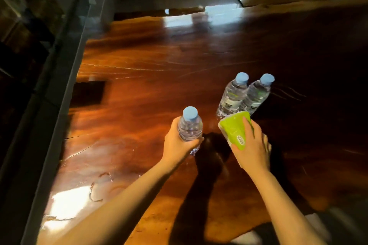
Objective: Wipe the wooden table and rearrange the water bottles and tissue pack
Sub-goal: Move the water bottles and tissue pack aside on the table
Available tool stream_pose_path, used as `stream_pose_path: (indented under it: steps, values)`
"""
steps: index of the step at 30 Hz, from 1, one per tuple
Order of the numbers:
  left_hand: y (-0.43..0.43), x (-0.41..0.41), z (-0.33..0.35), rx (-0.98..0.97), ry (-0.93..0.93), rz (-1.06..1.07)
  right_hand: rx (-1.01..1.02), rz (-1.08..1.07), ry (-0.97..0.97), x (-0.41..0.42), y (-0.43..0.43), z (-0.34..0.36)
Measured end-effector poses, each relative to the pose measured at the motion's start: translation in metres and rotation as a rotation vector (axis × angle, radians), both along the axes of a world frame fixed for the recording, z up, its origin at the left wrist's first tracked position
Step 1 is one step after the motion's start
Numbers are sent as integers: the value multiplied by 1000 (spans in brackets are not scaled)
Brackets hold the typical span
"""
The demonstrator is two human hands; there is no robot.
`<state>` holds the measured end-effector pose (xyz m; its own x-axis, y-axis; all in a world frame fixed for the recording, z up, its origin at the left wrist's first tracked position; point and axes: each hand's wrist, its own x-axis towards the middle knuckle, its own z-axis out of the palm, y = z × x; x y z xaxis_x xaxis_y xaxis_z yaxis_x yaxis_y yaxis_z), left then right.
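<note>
- Head view: the left hand (179, 143) is wrapped around the body of a clear water bottle (190, 125) with a pale blue cap, holding it upright; whether its base touches the wooden table (139, 89) cannot be told.
- The right hand (252, 149) grips a lime-green tissue pack (235, 129) from above, fingers over its right side, with something white under the palm that cannot be made out.
- Two more bottles stand just beyond the tissue pack, toward the middle of the table: the left standing bottle (232, 95) and the right standing bottle (255, 94) are side by side and appear to touch, both capped in blue.
- The tissue pack's far end covers the bases of those two bottles from this angle.
- Near the table's left edge, close to the near corner, wet ring marks (100, 187) and a bright glare patch lie on the glossy surface.
- A grey frame (65, 77) runs along the table's left edge.
</note>
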<state>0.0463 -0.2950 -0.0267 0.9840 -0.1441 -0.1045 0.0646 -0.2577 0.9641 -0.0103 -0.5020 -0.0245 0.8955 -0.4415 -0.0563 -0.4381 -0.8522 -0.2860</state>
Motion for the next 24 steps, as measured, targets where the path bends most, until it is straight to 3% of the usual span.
stream_pose_path:
  steps: [10, 16, 24]
  values:
    - [-121, -10, -16, 28, 39, -77, 40, -20, 75, 12, -87, -22]
    - [-134, -13, -25, 77, -25, -104, 198, -100, 190, 13, -96, -46]
    - [-131, -9, -19, 145, 27, -222, 146, 17, 284, 12, -96, -43]
